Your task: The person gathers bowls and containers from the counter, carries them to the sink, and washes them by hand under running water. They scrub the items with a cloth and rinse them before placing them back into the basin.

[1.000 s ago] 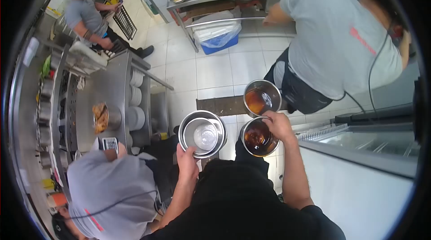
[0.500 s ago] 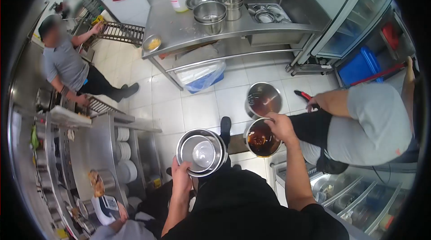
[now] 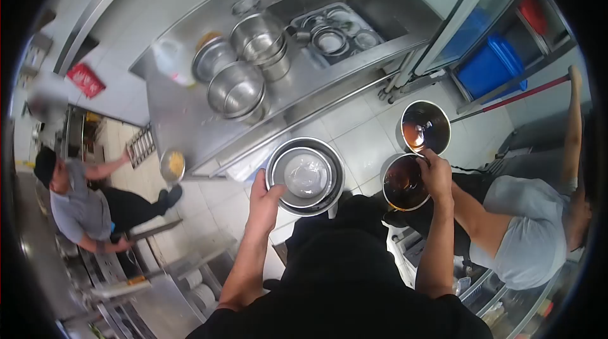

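Observation:
My left hand (image 3: pixel 265 201) grips the rim of nested steel bowls (image 3: pixel 337 177), the inner one showing a whitish, shiny bottom. On the right, my right hand (image 3: pixel 436 175) is closed on the rim of a steel pot with dark liquid (image 3: pixel 403 182). Touching or just beyond it is a second steel pot with reddish-brown liquid (image 3: pixel 424 127), close to my fingertips; whether I also touch that one I cannot tell.
Ahead, a steel counter (image 3: pixel 304 92) bears stacked pots (image 3: pixel 235 89) and a sink tray of dishes (image 3: pixel 329 40). A person in grey (image 3: pixel 529 225) crouches at right, holding a red pole (image 3: pixel 519 95). Another person (image 3: pixel 76 203) stands at left. A bowl of yellow food (image 3: pixel 172 165) sits at the counter's corner.
The view has turned and shifted toward the counter and sink. Both hands still hold their vessels, now nearer the counter. The crouching person's red pole shows more fully.

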Action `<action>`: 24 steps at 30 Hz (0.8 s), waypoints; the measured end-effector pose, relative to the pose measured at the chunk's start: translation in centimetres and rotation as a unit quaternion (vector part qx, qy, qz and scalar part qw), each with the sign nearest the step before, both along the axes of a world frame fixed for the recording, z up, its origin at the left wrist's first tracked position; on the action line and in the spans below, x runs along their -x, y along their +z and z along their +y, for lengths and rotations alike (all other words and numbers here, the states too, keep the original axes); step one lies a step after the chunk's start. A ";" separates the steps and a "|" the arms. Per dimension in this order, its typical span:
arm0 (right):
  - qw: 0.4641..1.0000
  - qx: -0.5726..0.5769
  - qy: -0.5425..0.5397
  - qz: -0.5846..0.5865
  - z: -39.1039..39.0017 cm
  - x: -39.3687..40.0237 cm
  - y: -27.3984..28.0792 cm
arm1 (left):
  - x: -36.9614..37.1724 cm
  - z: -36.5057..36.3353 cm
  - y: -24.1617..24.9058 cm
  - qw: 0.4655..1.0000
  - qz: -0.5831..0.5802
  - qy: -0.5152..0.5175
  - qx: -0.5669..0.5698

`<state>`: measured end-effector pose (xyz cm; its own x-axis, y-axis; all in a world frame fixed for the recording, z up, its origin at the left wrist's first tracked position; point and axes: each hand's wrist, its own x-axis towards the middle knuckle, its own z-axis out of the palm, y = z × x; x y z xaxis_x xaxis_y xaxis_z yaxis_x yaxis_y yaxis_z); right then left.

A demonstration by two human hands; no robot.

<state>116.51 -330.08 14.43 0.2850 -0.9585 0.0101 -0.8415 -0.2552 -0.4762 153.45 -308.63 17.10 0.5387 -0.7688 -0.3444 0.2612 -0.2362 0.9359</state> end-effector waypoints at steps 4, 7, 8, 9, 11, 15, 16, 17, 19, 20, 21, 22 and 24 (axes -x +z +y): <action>0.999 -0.035 -0.039 -0.002 -5.2 -0.8 1.1 | -1.7 -8.2 0.3 0.998 0.055 0.004 0.012; 0.999 -0.033 -0.030 -0.025 -10.5 -1.5 0.4 | -1.9 -13.6 -0.1 0.997 0.073 0.022 0.013; 0.998 -0.038 -0.025 -0.036 -12.5 -1.8 0.0 | -1.8 -15.2 0.0 0.997 0.076 0.029 0.013; 0.998 -0.041 -0.021 -0.047 -14.9 -2.1 -0.1 | -1.8 -17.1 -0.1 0.996 0.085 0.037 0.008; 0.998 -0.022 0.008 -0.058 -19.6 -3.5 0.0 | -1.8 -19.8 -0.1 0.993 0.104 0.053 -0.009; 0.995 -0.006 0.064 -0.077 -30.0 -7.4 0.2 | -1.6 -25.6 0.4 0.994 0.068 0.077 -0.023; 0.995 -0.019 0.071 -0.072 -32.6 -8.7 0.4 | -1.8 -26.8 0.6 0.994 0.075 0.081 -0.023; 0.993 -0.015 0.092 -0.075 -34.6 -10.1 0.7 | -1.9 -27.6 1.0 0.992 0.084 0.086 -0.022; 0.988 0.000 0.135 -0.077 -39.2 -13.3 1.1 | -2.1 -30.0 1.4 0.990 0.107 0.097 -0.012; 0.985 -0.008 0.155 -0.069 -41.5 -15.0 1.1 | -2.3 -31.3 1.4 0.987 0.113 0.116 -0.016; 0.983 -0.014 0.173 -0.062 -43.7 -16.8 0.9 | -2.7 -32.4 1.3 0.986 0.116 0.119 -0.010; 0.980 -0.023 0.191 -0.056 -45.8 -18.5 0.4 | -3.1 -33.2 1.2 0.985 0.120 0.121 -0.006; 0.976 -0.021 0.218 -0.016 -50.3 -22.0 -0.8 | -4.1 -35.1 0.9 0.984 0.124 0.124 0.004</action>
